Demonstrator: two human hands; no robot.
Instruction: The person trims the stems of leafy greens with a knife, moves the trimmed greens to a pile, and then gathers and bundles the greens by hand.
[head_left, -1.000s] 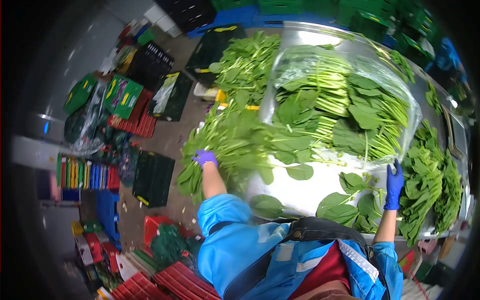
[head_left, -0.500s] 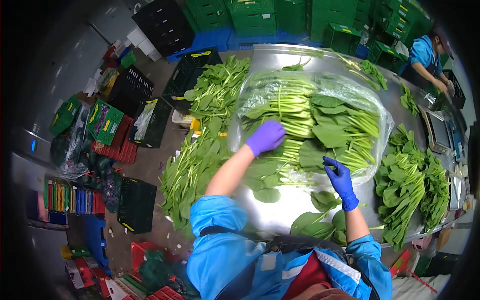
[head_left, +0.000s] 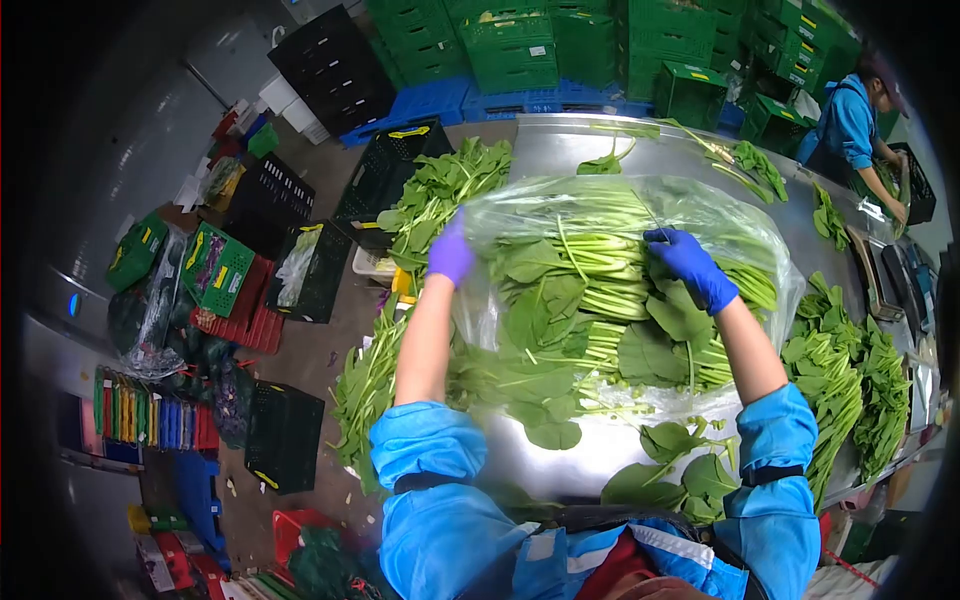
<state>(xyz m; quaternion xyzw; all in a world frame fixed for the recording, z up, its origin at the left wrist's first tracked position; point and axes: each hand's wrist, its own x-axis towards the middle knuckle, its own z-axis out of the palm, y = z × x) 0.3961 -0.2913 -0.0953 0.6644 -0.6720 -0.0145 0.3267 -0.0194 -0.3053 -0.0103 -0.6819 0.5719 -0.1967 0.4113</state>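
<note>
Hands moved up, left hand (head_left: 450, 252), right hand (head_left: 690, 262) — both grips clenched on plastic bag (head_left: 600, 205) (spinach (head_left: 590, 300) inside)

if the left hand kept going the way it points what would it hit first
Probably the heap of loose greens just beyond its fingertips. The left hand, gripping the left edge of the plastic bag, points away from the body, though depth is unclear.

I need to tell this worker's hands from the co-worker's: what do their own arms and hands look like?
The left hand wears a purple glove, right hand a darker blue one. The left sleeve and right sleeve are bright blue, gathered near the elbow; a dark band rings the right cuff.
</note>
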